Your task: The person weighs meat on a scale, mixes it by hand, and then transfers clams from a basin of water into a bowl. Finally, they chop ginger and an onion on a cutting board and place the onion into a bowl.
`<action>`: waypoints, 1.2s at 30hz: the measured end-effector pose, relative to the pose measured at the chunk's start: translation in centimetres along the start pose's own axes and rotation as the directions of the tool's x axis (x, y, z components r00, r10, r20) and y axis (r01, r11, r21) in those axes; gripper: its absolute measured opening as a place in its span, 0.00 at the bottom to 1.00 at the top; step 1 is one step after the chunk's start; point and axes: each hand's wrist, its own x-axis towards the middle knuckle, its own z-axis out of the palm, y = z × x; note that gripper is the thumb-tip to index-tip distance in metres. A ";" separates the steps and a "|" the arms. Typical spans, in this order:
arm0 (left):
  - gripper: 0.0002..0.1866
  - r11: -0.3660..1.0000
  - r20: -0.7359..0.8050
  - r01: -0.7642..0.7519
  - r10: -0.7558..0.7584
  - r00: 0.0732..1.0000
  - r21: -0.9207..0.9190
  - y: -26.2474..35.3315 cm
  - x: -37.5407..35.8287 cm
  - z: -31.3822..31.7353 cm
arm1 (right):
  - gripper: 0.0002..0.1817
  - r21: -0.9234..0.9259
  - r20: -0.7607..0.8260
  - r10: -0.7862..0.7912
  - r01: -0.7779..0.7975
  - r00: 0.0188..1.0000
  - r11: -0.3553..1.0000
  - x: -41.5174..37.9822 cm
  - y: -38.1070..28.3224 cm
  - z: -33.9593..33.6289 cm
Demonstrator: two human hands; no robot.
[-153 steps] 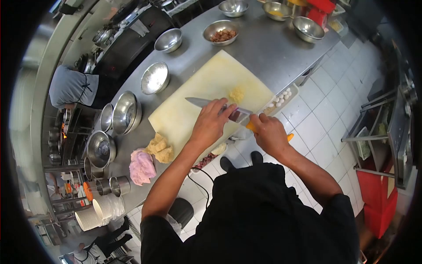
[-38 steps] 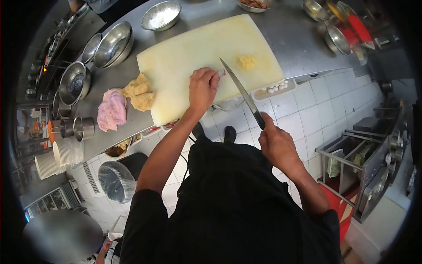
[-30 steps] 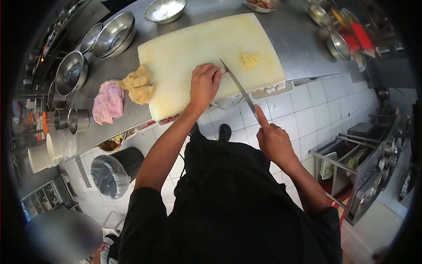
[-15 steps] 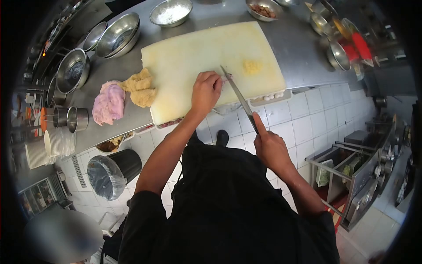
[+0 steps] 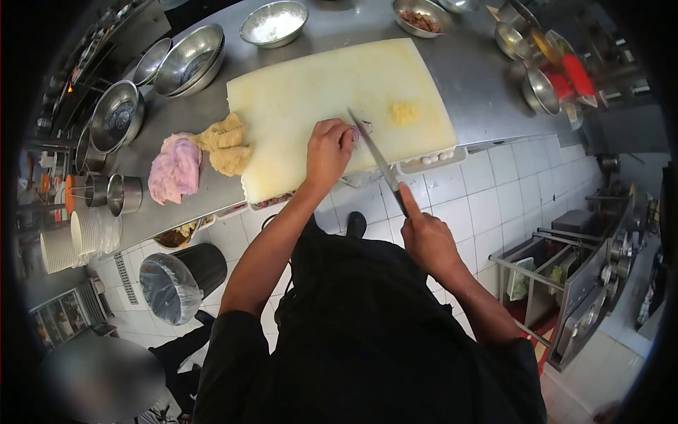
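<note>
My left hand (image 5: 328,150) rests on the white cutting board (image 5: 296,92), fingers curled over a small red onion (image 5: 355,132), most of it hidden. In my right hand (image 5: 429,240) is a long kitchen knife (image 5: 378,157), its handle gripped with the index finger stretched along the top. The blade lies across the board's near edge, tip pointing away from me, just right of the onion. A few purple bits (image 5: 366,126) lie by the blade. Farther right on the board sits a small heap of finely chopped yellow food (image 5: 404,113).
A tan cloth (image 5: 227,145) and a pink cloth (image 5: 175,168) lie left of the board. Metal bowls (image 5: 189,60) stand along the left and back, one bowl (image 5: 274,22) with white powder. Below are a lined bin (image 5: 169,286) and, lower left, another person's dark sleeve (image 5: 185,350).
The knife and my right hand have shifted slightly left, and the blade stands steeper. More purple shows at my left fingertips. At lower left, the other person's arm has stretched out toward the bin.
</note>
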 end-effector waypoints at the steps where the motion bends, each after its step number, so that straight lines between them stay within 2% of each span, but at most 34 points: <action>1: 0.04 1.000 0.002 -0.008 0.008 1.000 -0.004 0.0 0.0 0.0 | 0.39 0.000 0.014 0.014 -0.014 1.000 1.000 -0.1 0.0 0.1; 4: 0.05 1.000 0.029 -0.001 0.001 1.000 0.003 0.2 0.3 -0.7 | 0.39 -0.004 0.025 0.009 -0.009 1.000 1.000 0.4 0.0 0.0; 7: 0.07 0.992 0.059 -0.127 0.127 0.990 -0.007 0.6 0.5 -2.2 | 0.39 0.026 0.007 -0.002 0.001 1.000 1.000 0.2 -0.1 -0.4; 10: 0.09 0.981 0.175 -0.195 0.192 0.966 0.002 -0.2 0.8 -2.8 | 0.38 0.066 0.028 0.022 -0.024 0.999 0.998 -0.2 -0.6 -0.9; 13: 0.09 0.991 0.260 -0.113 0.129 0.957 -0.072 -0.6 1.1 -2.0 | 0.38 0.048 0.009 0.019 -0.019 1.000 0.999 0.3 -0.2 -0.8; 19: 0.07 0.996 0.174 -0.062 0.072 0.982 -0.059 0.7 0.6 -2.4 | 0.37 0.059 0.006 0.016 -0.017 1.000 0.998 -0.2 -1.8 -2.2; 22: 0.09 0.992 0.171 -0.128 0.126 0.977 0.001 -0.1 0.6 -2.9 | 0.37 0.092 0.035 0.027 -0.030 0.999 0.995 -0.7 -2.6 -2.6; 25: 0.09 0.997 0.147 -0.079 0.081 0.986 -0.015 -0.8 0.7 -2.1 | 0.38 0.111 0.042 0.034 -0.039 0.999 0.993 -0.9 -3.0 -2.1; 28: 0.06 0.997 0.170 -0.082 0.083 0.982 -0.013 -1.1 0.7 -1.3 | 0.39 0.092 0.047 0.047 -0.051 0.998 0.994 0.0 -3.0 -1.1; 30: 0.04 0.991 0.161 -0.134 0.133 0.978 -0.003 -1.4 0.7 -1.1 | 0.39 0.068 0.043 0.046 -0.049 0.998 0.996 0.9 -3.1 -0.5; 33: 0.03 0.990 0.160 -0.141 0.138 0.977 0.010 -1.4 0.7 -1.4 | 0.39 0.086 -0.059 -0.009 0.014 0.998 0.996 4.5 -2.6 1.6; 36: 0.03 0.993 0.152 -0.115 0.114 0.982 -0.004 -1.3 0.8 -1.4 | 0.39 0.028 -0.100 -0.054 0.057 0.993 0.998 8.5 -2.5 2.1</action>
